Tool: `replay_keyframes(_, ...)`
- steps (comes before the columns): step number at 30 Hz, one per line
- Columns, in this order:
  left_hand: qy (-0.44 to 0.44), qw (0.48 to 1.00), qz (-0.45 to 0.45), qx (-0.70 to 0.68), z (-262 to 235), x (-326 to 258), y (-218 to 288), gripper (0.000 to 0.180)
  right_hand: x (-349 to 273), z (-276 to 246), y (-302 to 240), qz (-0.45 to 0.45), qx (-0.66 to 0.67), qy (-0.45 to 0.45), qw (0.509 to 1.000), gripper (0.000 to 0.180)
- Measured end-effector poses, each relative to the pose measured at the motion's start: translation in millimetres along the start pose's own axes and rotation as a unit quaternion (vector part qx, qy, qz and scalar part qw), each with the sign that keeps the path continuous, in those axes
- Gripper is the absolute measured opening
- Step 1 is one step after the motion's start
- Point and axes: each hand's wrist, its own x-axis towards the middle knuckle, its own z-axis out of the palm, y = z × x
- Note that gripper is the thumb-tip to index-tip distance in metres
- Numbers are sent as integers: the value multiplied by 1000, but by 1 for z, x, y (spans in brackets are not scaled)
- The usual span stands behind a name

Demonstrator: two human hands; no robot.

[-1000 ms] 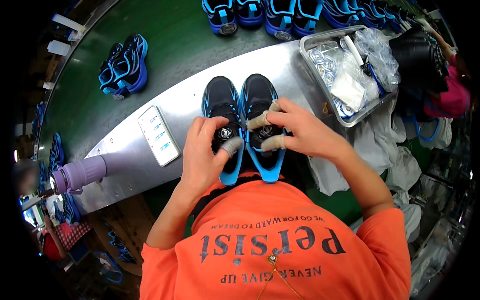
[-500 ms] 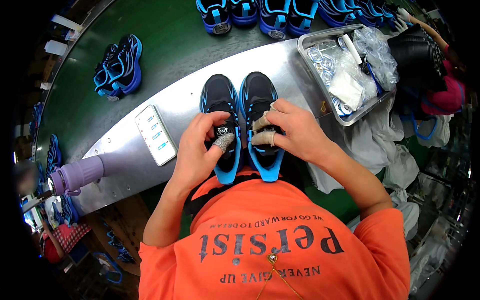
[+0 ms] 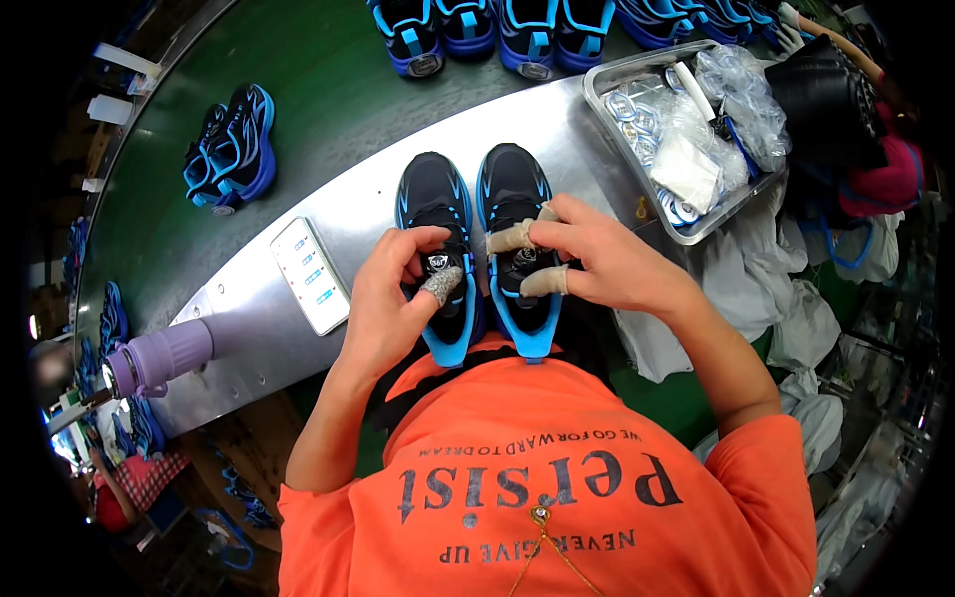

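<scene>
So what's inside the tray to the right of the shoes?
The tray holds round blue-and-white pieces, a white cylinder, a flat white piece and crumpled clear plastic. Whatever lies beneath that heap is covered.

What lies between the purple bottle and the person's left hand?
In the head view, a white phone-like slab lies on the metal table between the purple bottle and the left hand.
</scene>
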Motion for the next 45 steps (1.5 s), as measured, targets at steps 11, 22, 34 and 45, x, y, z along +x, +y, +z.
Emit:
replay_keyframes(11, -55, 996, 4, -74, -8, 6, -8, 41, -1, 2, -12, 29, -5, 79, 996, 38)
replay_keyframes(22, -41, 997, 58, -21, -9, 9, -9, 50, 14, 0, -9, 18, -5, 58, 998, 25)
replay_keyframes(34, 10, 995, 91, 25, -10, -3, -11, 36, 29, 0, 6, 8, 17, 67, 998, 19)
replay_keyframes(45, -81, 983, 99, 134, 26, -56, 22, 44, -9, 17, -1, 41, -35, 65, 996, 31)
